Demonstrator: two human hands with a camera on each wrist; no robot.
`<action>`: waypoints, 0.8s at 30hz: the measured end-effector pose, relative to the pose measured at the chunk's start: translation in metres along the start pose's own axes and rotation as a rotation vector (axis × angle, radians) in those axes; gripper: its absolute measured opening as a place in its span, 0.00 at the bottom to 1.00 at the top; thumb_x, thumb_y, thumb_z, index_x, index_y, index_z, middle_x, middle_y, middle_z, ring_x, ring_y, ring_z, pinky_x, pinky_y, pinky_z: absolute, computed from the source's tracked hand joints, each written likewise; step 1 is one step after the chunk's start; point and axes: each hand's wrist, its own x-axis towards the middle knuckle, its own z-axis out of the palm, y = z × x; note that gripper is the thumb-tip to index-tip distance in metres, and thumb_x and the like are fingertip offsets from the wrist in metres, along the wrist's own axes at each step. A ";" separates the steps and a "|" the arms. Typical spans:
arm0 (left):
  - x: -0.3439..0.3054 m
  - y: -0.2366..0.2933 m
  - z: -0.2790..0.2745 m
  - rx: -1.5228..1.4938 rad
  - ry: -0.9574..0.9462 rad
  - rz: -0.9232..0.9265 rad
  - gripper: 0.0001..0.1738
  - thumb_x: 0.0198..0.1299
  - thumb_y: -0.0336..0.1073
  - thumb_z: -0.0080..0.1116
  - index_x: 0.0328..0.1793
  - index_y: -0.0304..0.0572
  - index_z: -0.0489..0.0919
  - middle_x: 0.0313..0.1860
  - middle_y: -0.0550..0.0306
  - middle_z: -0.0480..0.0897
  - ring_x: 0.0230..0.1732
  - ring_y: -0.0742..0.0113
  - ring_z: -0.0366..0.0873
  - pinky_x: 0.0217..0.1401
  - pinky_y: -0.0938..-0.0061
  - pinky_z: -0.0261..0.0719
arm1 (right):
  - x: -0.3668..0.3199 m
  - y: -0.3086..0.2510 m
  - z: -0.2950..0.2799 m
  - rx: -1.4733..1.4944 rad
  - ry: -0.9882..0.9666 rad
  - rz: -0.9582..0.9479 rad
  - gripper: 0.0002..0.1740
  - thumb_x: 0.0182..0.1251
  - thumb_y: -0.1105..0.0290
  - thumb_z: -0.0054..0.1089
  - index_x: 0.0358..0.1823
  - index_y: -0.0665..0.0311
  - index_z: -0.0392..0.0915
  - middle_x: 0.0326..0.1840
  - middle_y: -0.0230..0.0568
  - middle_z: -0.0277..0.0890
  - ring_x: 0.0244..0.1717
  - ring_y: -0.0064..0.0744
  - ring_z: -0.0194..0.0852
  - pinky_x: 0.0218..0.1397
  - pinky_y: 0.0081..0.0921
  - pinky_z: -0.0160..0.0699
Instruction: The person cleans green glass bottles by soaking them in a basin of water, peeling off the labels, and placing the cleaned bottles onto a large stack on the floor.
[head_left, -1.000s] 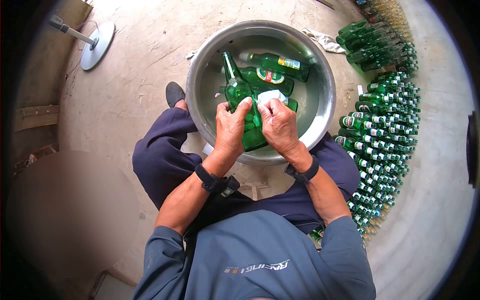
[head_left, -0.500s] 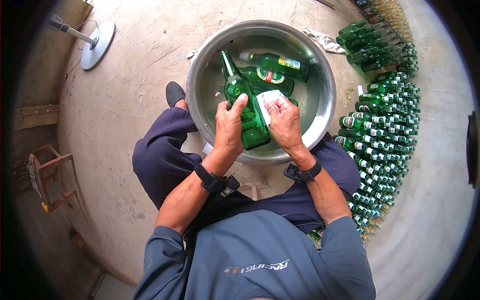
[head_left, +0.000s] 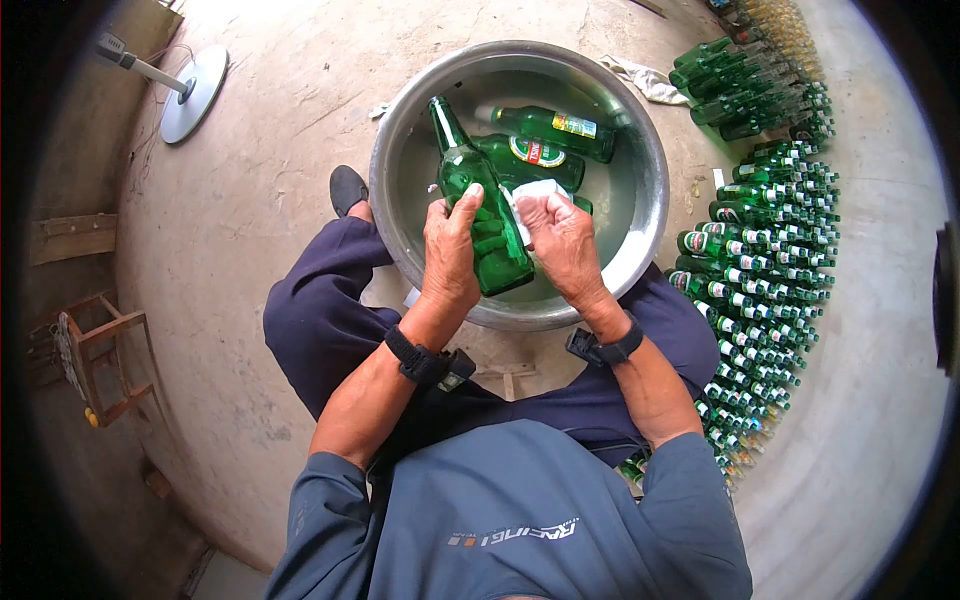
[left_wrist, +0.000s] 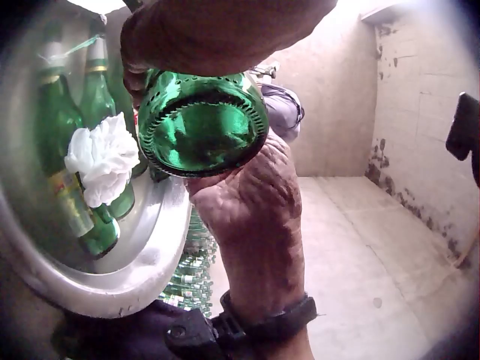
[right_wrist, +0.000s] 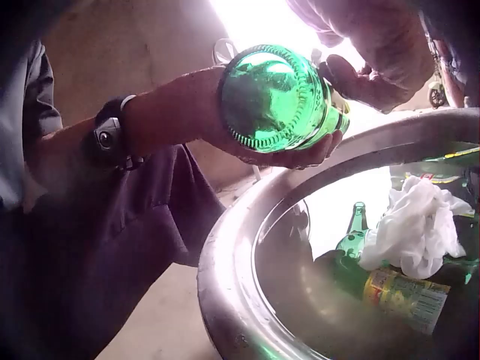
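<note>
While the head view makes the white cloth seem to meet the right hand, both wrist views show it apart, on bottles inside the basin. Only they show the held bottle's round base; it tilts above the basin's near edge, gripped by the left hand. The right fingers curl by its white strip; whether they pinch it, I cannot tell.

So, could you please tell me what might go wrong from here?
The held green bottle, gripped by the left hand, could slip and strike the bottles lying in the basin. The crowded bottles beside the right knee might be knocked if that leg shifts.
</note>
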 end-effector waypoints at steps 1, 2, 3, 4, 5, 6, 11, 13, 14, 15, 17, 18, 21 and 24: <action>0.003 -0.003 -0.002 0.016 0.001 0.019 0.23 0.66 0.46 0.67 0.55 0.37 0.73 0.43 0.55 0.81 0.39 0.68 0.83 0.41 0.69 0.86 | 0.000 0.002 0.003 -0.081 0.008 -0.177 0.14 0.74 0.63 0.67 0.40 0.69 0.81 0.24 0.29 0.75 0.26 0.18 0.72 0.31 0.24 0.75; 0.005 -0.006 -0.004 0.033 0.001 0.038 0.23 0.66 0.46 0.67 0.55 0.37 0.74 0.43 0.55 0.81 0.38 0.69 0.83 0.41 0.71 0.86 | -0.002 0.003 0.003 -0.081 0.008 -0.178 0.14 0.74 0.63 0.67 0.40 0.69 0.81 0.24 0.29 0.75 0.26 0.18 0.72 0.31 0.24 0.75; 0.003 -0.003 -0.002 0.032 0.001 0.038 0.23 0.66 0.46 0.67 0.55 0.37 0.74 0.43 0.55 0.81 0.38 0.69 0.83 0.41 0.71 0.86 | -0.003 0.001 0.004 -0.166 0.019 -0.207 0.12 0.73 0.65 0.68 0.39 0.69 0.81 0.24 0.33 0.76 0.26 0.21 0.73 0.31 0.27 0.75; 0.000 0.000 0.001 0.014 -0.014 0.017 0.24 0.66 0.46 0.68 0.56 0.36 0.74 0.44 0.55 0.81 0.38 0.69 0.83 0.40 0.71 0.86 | -0.004 -0.001 0.004 -0.251 0.028 -0.236 0.11 0.72 0.66 0.68 0.38 0.68 0.80 0.23 0.36 0.76 0.25 0.25 0.74 0.31 0.29 0.76; -0.002 0.003 0.003 -0.004 -0.029 -0.004 0.24 0.66 0.46 0.69 0.56 0.36 0.74 0.44 0.55 0.82 0.37 0.70 0.82 0.40 0.72 0.85 | -0.004 0.001 0.003 -0.251 0.028 -0.237 0.11 0.72 0.66 0.68 0.38 0.68 0.80 0.23 0.36 0.76 0.25 0.25 0.74 0.31 0.29 0.76; -0.002 0.002 0.002 -0.004 -0.029 -0.004 0.24 0.66 0.46 0.69 0.56 0.36 0.74 0.44 0.55 0.82 0.37 0.70 0.82 0.40 0.72 0.85 | -0.002 0.003 0.003 -0.307 0.047 -0.268 0.11 0.72 0.68 0.68 0.37 0.68 0.79 0.24 0.40 0.76 0.25 0.29 0.74 0.31 0.30 0.75; -0.003 0.002 0.002 0.005 -0.101 -0.021 0.26 0.64 0.44 0.72 0.57 0.35 0.74 0.43 0.55 0.82 0.38 0.70 0.84 0.42 0.72 0.86 | -0.002 0.000 0.002 -0.345 0.079 -0.310 0.10 0.72 0.72 0.65 0.33 0.69 0.75 0.25 0.50 0.75 0.23 0.39 0.72 0.30 0.33 0.73; -0.001 0.001 0.001 -0.019 -0.138 -0.008 0.26 0.63 0.43 0.72 0.57 0.35 0.74 0.43 0.55 0.82 0.38 0.70 0.84 0.41 0.71 0.87 | -0.004 0.000 0.003 -0.274 0.091 -0.266 0.09 0.73 0.74 0.64 0.33 0.69 0.75 0.24 0.44 0.74 0.23 0.32 0.70 0.31 0.31 0.72; -0.001 0.001 0.001 -0.043 -0.175 0.003 0.25 0.63 0.43 0.73 0.57 0.35 0.74 0.42 0.55 0.83 0.39 0.70 0.84 0.41 0.71 0.87 | -0.004 -0.002 0.003 -0.273 0.092 -0.266 0.09 0.73 0.74 0.64 0.33 0.69 0.75 0.24 0.44 0.74 0.23 0.32 0.70 0.31 0.31 0.72; 0.000 0.002 0.001 -0.043 -0.176 0.003 0.25 0.63 0.43 0.73 0.57 0.35 0.74 0.42 0.55 0.83 0.39 0.70 0.84 0.41 0.71 0.87 | -0.004 -0.004 0.002 -0.245 0.097 -0.244 0.09 0.73 0.74 0.63 0.34 0.69 0.75 0.23 0.41 0.73 0.24 0.27 0.68 0.31 0.29 0.71; 0.000 0.005 0.001 -0.065 -0.196 -0.007 0.24 0.62 0.41 0.72 0.57 0.37 0.74 0.42 0.55 0.82 0.37 0.69 0.84 0.39 0.68 0.88 | -0.004 -0.006 0.001 -0.218 0.104 -0.223 0.08 0.73 0.75 0.63 0.34 0.69 0.76 0.23 0.37 0.72 0.25 0.23 0.67 0.31 0.27 0.70; -0.001 0.008 0.002 -0.064 -0.197 -0.007 0.24 0.62 0.41 0.72 0.57 0.37 0.74 0.42 0.55 0.82 0.37 0.69 0.84 0.39 0.68 0.88 | -0.004 -0.007 0.000 -0.171 0.105 -0.173 0.08 0.73 0.75 0.62 0.34 0.69 0.76 0.23 0.34 0.71 0.26 0.20 0.65 0.31 0.26 0.70; -0.002 0.014 0.002 -0.111 -0.169 -0.044 0.21 0.63 0.41 0.69 0.56 0.41 0.75 0.40 0.56 0.82 0.36 0.67 0.84 0.37 0.68 0.88 | -0.001 -0.003 -0.005 -0.120 0.106 -0.128 0.07 0.75 0.73 0.62 0.36 0.68 0.78 0.25 0.27 0.72 0.26 0.14 0.65 0.27 0.20 0.68; 0.002 0.016 -0.003 -0.150 -0.199 -0.124 0.19 0.63 0.45 0.66 0.54 0.43 0.77 0.39 0.57 0.82 0.36 0.66 0.84 0.39 0.67 0.88 | 0.000 -0.006 -0.009 -0.106 0.115 -0.121 0.08 0.77 0.71 0.62 0.37 0.67 0.80 0.27 0.23 0.74 0.24 0.10 0.65 0.24 0.16 0.67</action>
